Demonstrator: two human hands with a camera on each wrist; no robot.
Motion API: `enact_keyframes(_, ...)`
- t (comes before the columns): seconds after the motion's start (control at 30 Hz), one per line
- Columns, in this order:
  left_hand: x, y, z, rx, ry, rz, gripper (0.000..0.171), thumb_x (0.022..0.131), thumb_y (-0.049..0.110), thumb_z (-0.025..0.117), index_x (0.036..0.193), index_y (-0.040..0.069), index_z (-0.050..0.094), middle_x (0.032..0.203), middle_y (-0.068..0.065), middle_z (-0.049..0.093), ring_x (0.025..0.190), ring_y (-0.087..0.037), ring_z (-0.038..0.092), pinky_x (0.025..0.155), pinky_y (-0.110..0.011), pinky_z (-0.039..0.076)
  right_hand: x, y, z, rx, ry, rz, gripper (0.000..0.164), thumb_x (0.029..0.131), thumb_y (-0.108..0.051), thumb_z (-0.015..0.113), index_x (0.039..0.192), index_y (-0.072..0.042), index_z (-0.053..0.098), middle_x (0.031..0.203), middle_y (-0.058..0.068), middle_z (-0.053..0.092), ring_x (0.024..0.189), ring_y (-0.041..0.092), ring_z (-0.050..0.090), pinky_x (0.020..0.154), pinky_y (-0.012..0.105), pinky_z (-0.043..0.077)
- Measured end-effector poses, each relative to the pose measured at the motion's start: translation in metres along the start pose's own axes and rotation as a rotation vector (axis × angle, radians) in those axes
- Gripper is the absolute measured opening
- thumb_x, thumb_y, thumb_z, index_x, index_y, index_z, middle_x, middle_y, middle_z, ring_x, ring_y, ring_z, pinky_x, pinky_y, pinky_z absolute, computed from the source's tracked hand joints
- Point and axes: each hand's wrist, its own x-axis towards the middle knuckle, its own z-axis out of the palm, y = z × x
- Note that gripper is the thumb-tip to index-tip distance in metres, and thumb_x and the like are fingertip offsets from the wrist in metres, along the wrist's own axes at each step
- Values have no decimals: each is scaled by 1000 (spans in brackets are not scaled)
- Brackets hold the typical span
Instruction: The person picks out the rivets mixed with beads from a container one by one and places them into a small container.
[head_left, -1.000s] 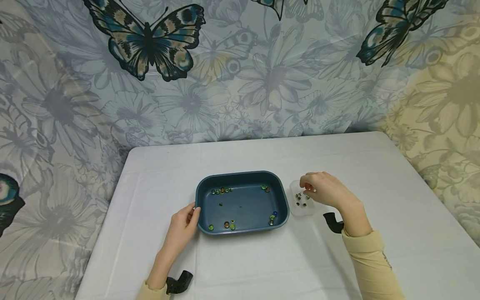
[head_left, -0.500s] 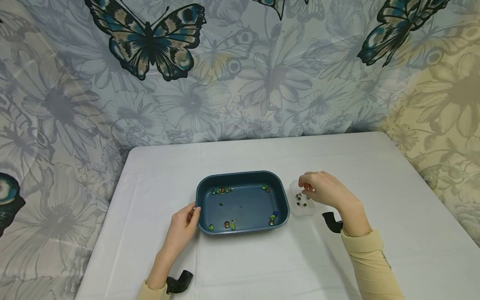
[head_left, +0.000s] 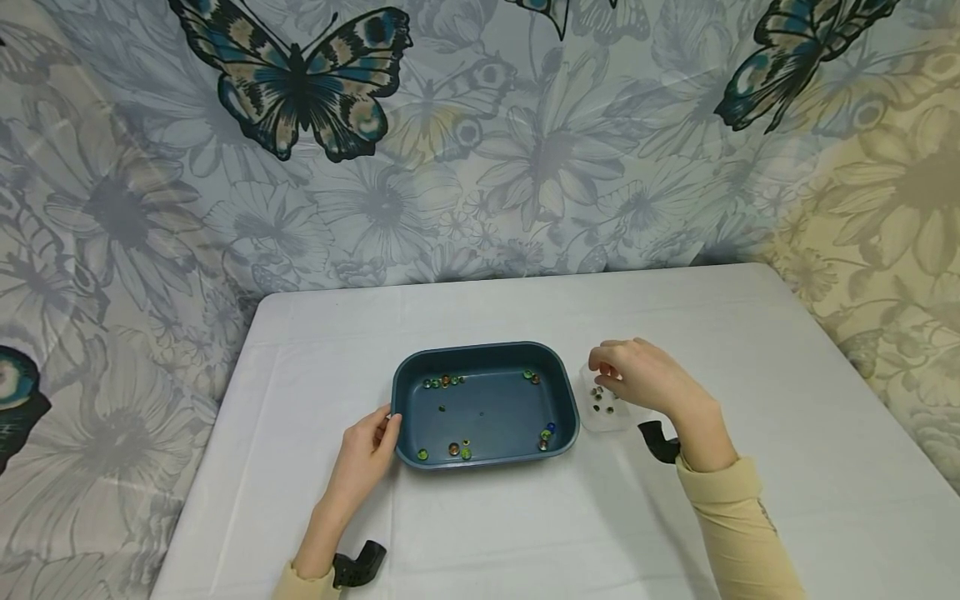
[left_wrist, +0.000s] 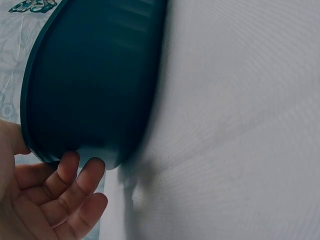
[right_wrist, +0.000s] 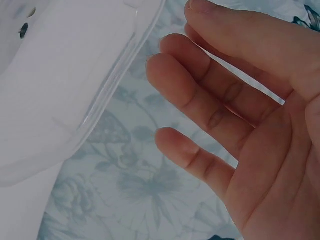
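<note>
My left hand (head_left: 363,450) grips the left end of a dark blue tray (head_left: 495,429), thumb at the rim and fingers against its outer wall (left_wrist: 90,100). Green, amber and blue glass marbles (head_left: 453,449) lie in groups inside. Just right of the tray is a clear plastic container (head_left: 606,423) with several small dark pieces (head_left: 597,408) in it. Over its far side hovers my right hand (head_left: 645,375), thumb and index finger close together, other fingers loosely bent. I cannot tell whether a small piece is between those fingertips.
A white cloth (head_left: 480,533) covers the table under both containers. Patterned fabric with butterflies (head_left: 296,83) hangs behind and to the sides. Each wrist carries a black camera mount (head_left: 360,564).
My right hand has shifted slightly left and up over the clear container. The left hand and the tray stay where they were.
</note>
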Motion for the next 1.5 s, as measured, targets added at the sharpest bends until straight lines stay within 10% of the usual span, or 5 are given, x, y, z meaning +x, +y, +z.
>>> enact_keyframes(1.5, 1, 1, 0, 7, -8, -24, 24, 95, 16, 54, 107, -2, 65, 66, 5, 51, 56, -8, 45, 50, -22, 40, 41, -44, 9, -32, -28, -159, 15, 79, 0, 69, 78, -13, 63, 79, -2, 62, 63, 7, 50, 65, 29, 36)
